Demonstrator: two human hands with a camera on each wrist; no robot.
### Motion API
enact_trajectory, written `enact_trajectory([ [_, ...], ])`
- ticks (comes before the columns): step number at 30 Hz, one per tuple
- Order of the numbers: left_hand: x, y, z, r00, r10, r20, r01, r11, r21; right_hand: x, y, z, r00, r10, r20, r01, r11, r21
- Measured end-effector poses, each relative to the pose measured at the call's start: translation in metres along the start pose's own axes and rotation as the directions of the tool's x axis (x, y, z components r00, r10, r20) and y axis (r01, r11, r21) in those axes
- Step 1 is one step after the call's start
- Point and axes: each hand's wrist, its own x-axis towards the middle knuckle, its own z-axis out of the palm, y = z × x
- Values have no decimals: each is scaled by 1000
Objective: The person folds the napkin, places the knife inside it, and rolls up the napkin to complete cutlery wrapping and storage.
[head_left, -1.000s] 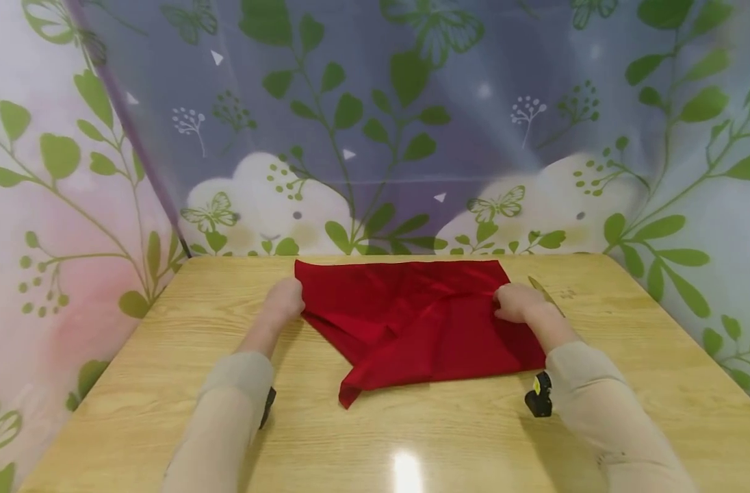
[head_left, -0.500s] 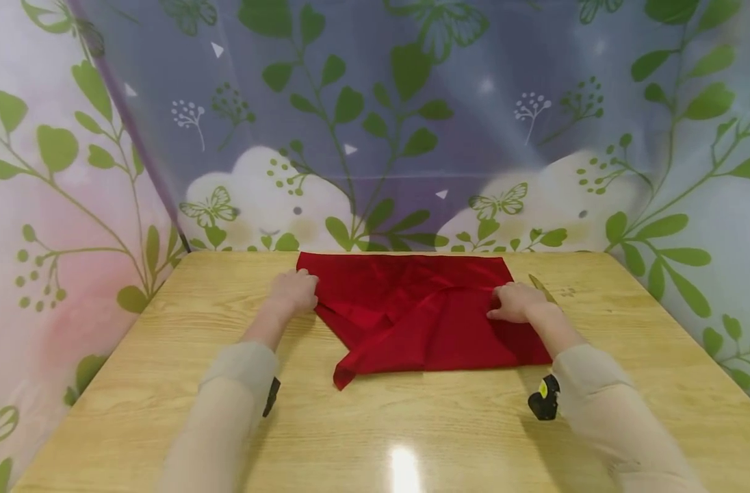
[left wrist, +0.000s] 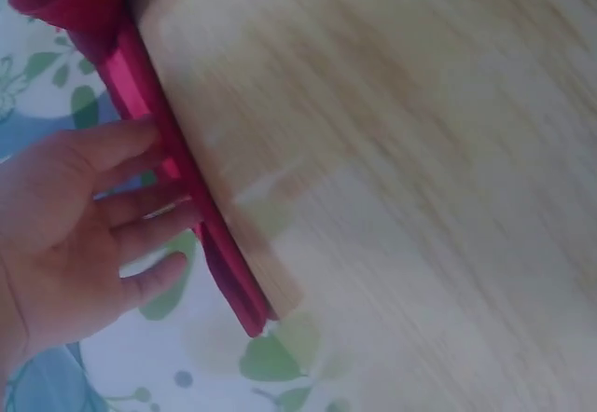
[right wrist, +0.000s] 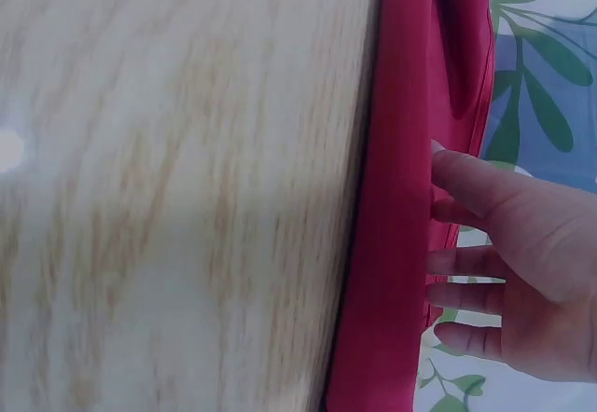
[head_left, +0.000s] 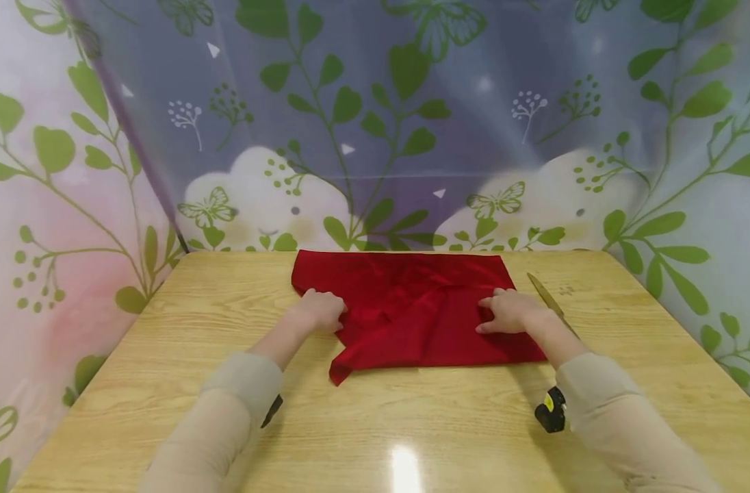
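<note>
A shiny red cloth [head_left: 412, 308] lies creased and partly folded over itself toward the back of the wooden table. A twisted corner juts from its front left. My left hand [head_left: 318, 311] is over its left edge; in the left wrist view its loosely spread fingers [left wrist: 140, 209] meet the folded edge of the cloth [left wrist: 177, 160]. On the right part of the cloth rests my right hand [head_left: 509, 311], thumb apart from the fingers. The right wrist view shows these fingers [right wrist: 471, 263] nearly straight against the cloth [right wrist: 387, 244].
A thin, pointed golden-brown strip [head_left: 546, 294] lies right of the cloth, partly hidden by my right forearm. Beyond the table's [head_left: 350, 438] back edge stands a leaf-patterned backdrop [head_left: 381, 123]. Black wrist devices show at both cuffs, the right one [head_left: 551, 411] with a yellow mark.
My left hand has let go of the cloth's left corner and moved right and nearer along its edge. My right hand has loosened, its fingers now spread on the cloth.
</note>
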Motion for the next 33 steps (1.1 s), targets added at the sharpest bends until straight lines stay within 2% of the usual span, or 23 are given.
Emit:
enact_trajectory([
  [9, 5, -9, 5, 997, -21, -73, 24, 999, 33, 8, -2, 1, 999, 21, -33, -21, 1000, 14],
  [17, 6, -2, 1, 999, -32, -25, 31, 999, -8, 12, 5, 4, 1000, 18, -14, -18, 999, 48],
  [21, 3, 3, -3, 999, -11, -31, 10, 1000, -21, 12, 9, 7, 1000, 5, -20, -4, 998, 60],
  [25, 2, 9, -7, 997, 59, -41, -63, 994, -86, 12, 11, 6, 999, 2, -49, 2, 998, 70],
  [28, 0, 14, -9, 994, 106, -30, -110, 968, -224, 9, 14, 4, 994, 29, -106, -20, 996, 81],
  [31, -8, 21, -12, 994, 106, 33, -90, 945, -315, 5, 22, 3, 985, 103, -141, -85, 988, 130],
  [33, -14, 26, -13, 992, 102, 78, -73, 949, -306, 1, 30, 3, 978, 169, -126, -145, 974, 175],
])
